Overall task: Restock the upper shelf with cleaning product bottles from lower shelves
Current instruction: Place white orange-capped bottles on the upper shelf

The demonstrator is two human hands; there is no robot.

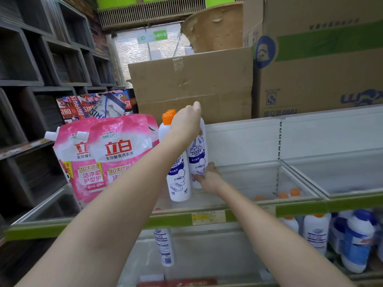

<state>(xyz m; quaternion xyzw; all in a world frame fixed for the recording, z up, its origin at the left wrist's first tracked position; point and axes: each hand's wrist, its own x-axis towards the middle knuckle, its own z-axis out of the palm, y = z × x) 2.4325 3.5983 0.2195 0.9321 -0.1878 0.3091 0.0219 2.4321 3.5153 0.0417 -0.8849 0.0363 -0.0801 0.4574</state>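
Cap of Mr Muscle toilet cleaner bottle [196, 154] hidden under my left hand [186, 123], fingers curled round its top; my right hand [207, 179] grips its base. Bottle on upper shelf [259, 201], touching orange-capped twin [178, 183]. Pink pouches [118, 154] read 立白.

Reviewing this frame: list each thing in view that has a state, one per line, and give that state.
Left hand: grips the top of the held bottle.
Right hand: holds that bottle's lower end.
Held bottle: upright, above the upper shelf, beside another.
Neighbouring bottle: upright on the shelf, orange cap on.
Pink pouches: standing, spouts capped.
Upper shelf: mostly bare to the right.
Plain carton: closed, taped.
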